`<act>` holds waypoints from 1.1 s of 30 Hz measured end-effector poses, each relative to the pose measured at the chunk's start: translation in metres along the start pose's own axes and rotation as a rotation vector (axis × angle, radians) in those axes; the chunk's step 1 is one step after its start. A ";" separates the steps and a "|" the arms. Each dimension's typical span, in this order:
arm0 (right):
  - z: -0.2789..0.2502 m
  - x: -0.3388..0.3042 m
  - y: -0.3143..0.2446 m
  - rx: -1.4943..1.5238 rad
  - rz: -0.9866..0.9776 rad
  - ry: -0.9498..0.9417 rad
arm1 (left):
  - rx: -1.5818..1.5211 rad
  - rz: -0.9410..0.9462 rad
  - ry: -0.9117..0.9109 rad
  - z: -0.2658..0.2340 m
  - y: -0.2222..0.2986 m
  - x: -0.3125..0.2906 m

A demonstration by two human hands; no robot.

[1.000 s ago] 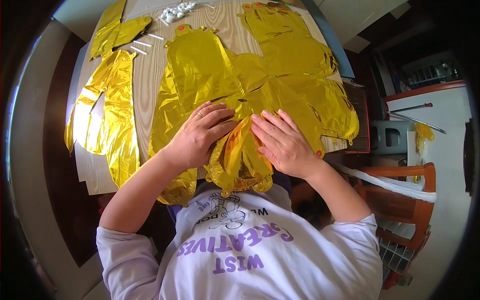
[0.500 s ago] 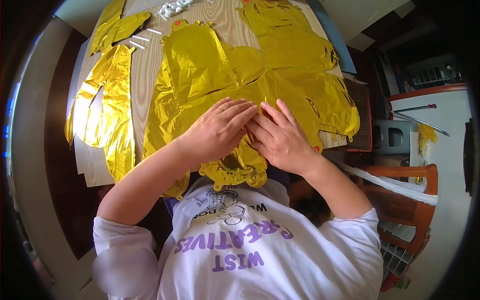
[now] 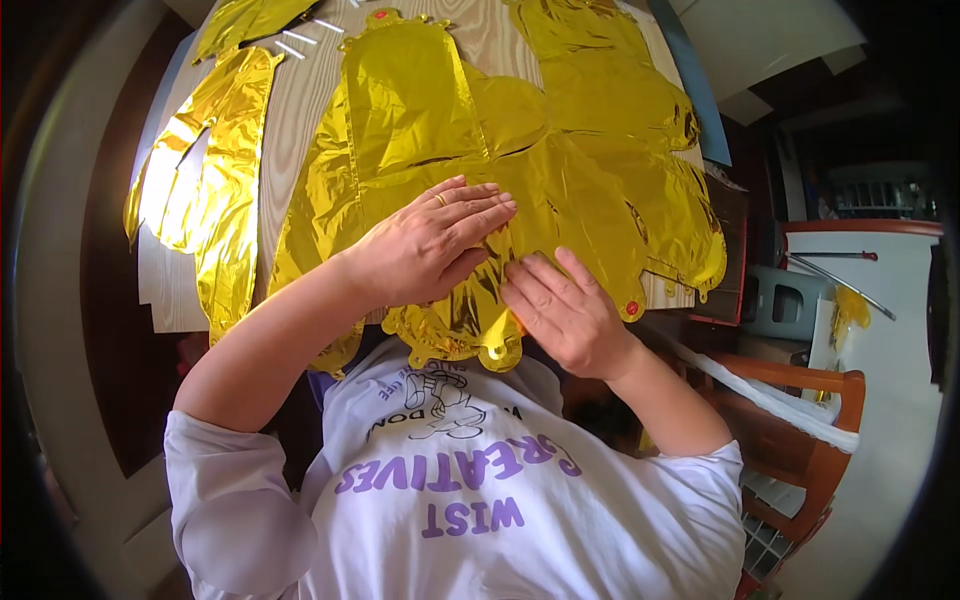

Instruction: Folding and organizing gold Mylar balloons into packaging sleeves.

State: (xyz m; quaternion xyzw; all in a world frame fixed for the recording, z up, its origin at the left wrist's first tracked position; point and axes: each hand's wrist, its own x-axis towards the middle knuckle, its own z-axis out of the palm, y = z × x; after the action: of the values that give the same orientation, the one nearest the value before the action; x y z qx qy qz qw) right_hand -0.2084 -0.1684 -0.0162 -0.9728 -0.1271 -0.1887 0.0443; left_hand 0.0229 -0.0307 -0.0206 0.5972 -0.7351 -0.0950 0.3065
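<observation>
A large deflated gold foil balloon (image 3: 590, 130) lies spread over the table, its near end hanging over the edge by my body. My left hand (image 3: 430, 240) rests flat on the foil, fingers stretched out and pointing right, a ring on one finger. Nearer to me and to the right, my right hand (image 3: 565, 305) also lies on the balloon with its fingers extended. Creased foil shows between the two hands. Neither hand grips anything that I can see.
Another crumpled gold foil balloon (image 3: 228, 170) lies on the left of the wooden table (image 3: 305, 110). Several thin white sticks (image 3: 297, 38) are at the far left. To the right stand a wooden chair (image 3: 815, 435) and a grey plastic stool (image 3: 785, 305).
My hands, together before, have come apart. The right hand has slid nearer to my body, while the left stays on the foil. The whole view has shifted slightly.
</observation>
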 end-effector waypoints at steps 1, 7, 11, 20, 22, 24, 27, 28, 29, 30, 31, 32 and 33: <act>0.001 0.000 -0.002 0.007 -0.005 0.013 | -0.007 -0.003 -0.001 0.000 0.000 0.000; 0.000 0.000 -0.009 0.014 -0.018 0.037 | -0.015 -0.004 -0.010 0.001 -0.001 -0.001; -0.003 0.005 -0.007 0.021 -0.034 0.030 | -0.057 0.009 0.006 -0.003 -0.003 -0.001; -0.022 0.018 0.001 0.185 -0.030 -0.102 | 0.176 -0.164 0.219 -0.038 -0.017 -0.012; -0.038 0.032 0.013 0.401 0.035 -0.184 | 0.196 -0.182 0.170 -0.034 -0.029 -0.020; -0.055 0.049 0.036 0.723 0.160 -0.292 | 0.163 -0.187 0.212 -0.032 -0.028 -0.021; -0.048 0.076 0.081 0.817 0.480 -0.129 | 0.155 -0.198 0.212 -0.032 -0.026 -0.020; -0.037 0.091 0.098 0.814 0.674 -0.027 | 0.152 -0.204 0.212 -0.031 -0.025 -0.021; -0.033 0.109 0.116 0.554 0.691 -0.011 | 0.150 -0.208 0.214 -0.030 -0.026 -0.022; -0.020 0.117 0.135 0.356 0.687 0.012 | 0.142 -0.201 0.214 -0.030 -0.027 -0.019; -0.006 0.124 0.151 0.171 0.674 0.034 | 0.144 -0.202 0.215 -0.031 -0.028 -0.019; -0.001 0.136 0.158 0.117 0.710 -0.074 | 0.145 -0.207 0.216 -0.031 -0.028 -0.021; 0.001 0.146 0.161 0.060 0.748 -0.183 | 0.144 -0.209 0.216 -0.031 -0.028 -0.021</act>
State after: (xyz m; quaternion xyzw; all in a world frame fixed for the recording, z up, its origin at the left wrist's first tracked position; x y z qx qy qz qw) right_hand -0.0342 -0.2897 0.0318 -0.9630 0.2275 -0.0681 0.1272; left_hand 0.0652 -0.0114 -0.0169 0.6974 -0.6367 -0.0086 0.3288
